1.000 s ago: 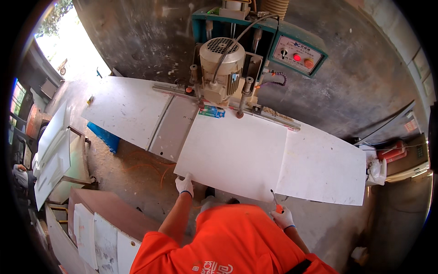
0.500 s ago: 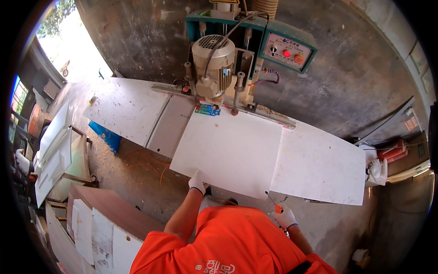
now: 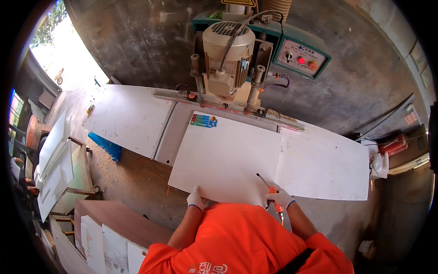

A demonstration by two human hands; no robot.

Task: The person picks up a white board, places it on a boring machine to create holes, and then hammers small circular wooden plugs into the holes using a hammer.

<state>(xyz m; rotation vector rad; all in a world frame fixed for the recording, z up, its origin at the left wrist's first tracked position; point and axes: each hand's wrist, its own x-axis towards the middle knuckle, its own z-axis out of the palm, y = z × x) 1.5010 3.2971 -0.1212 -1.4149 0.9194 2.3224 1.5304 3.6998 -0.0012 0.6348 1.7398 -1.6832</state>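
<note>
A white board [image 3: 230,157] lies across the workbench, its far edge just in front of a drilling machine with a pale motor [image 3: 228,55]. At the board's near left edge my left hand [image 3: 196,199], in a white glove, has its thumb on top and its fingers under the edge. My gloved right hand [image 3: 284,198] holds an orange air blow gun [image 3: 273,191] by the near right corner. The gun's thin metal nozzle points over the board. A blue and green label [image 3: 204,120] sits at the board's far left corner.
White bench wings extend left [image 3: 125,112] and right [image 3: 324,164]. A metal fence [image 3: 228,109] runs along the back. A control box [image 3: 301,59] with a lit red button hangs right of the motor. White panels [image 3: 57,164] lean on a stand at left, near another person's hand [image 3: 32,186].
The board has come back from the machine toward me, uncovering a strip of bench before the fence. My right hand has brought the blow gun in to the board's near right corner.
</note>
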